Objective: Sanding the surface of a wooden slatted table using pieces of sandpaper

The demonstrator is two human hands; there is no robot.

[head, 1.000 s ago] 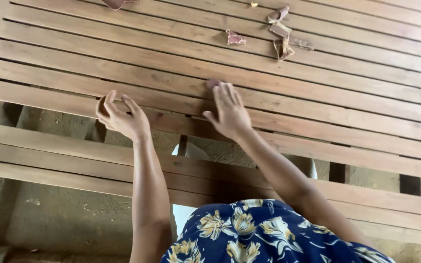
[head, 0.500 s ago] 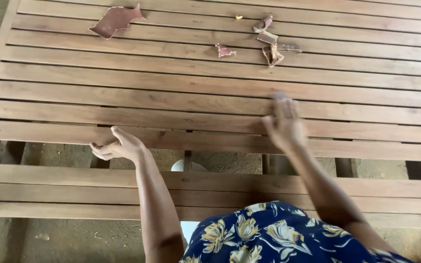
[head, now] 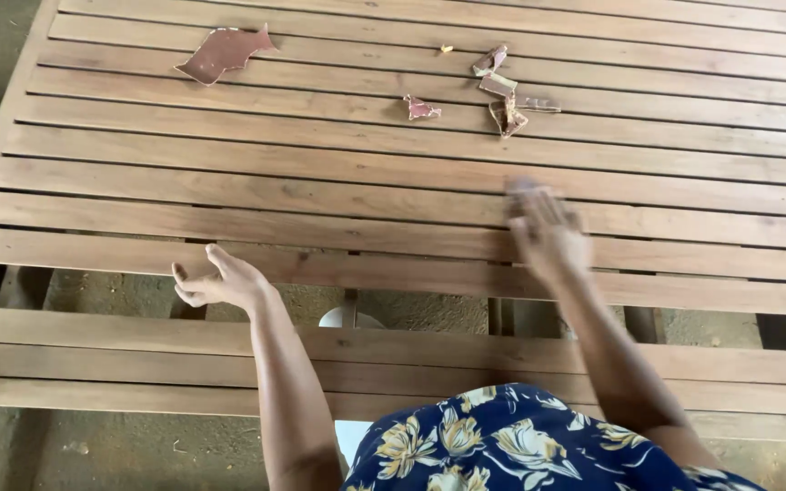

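- Sitting close to the camera is a person in a blue dress with yellow flowers (head: 493,445), and two bare arms reach out over the wood.
- The left hand (head: 220,282) hangs at the near edge of the slatted tabletop (head: 229,182). Its fingers are apart and curled a little, and it holds nothing.
- The right hand (head: 546,232) lies flat on the slats with fingers spread. It is blurry, so I cannot tell if something small is under the fingertips.
- The near slats look smooth and bare, so that part looks done.
- Farther off lie the reddish-brown scraps, not picked up yet: one big piece (head: 223,53) on the left, one small piece (head: 421,109) in the middle, and a little heap (head: 502,91) of about four on the right.
- One tiny yellow bit (head: 447,48) lies beyond.
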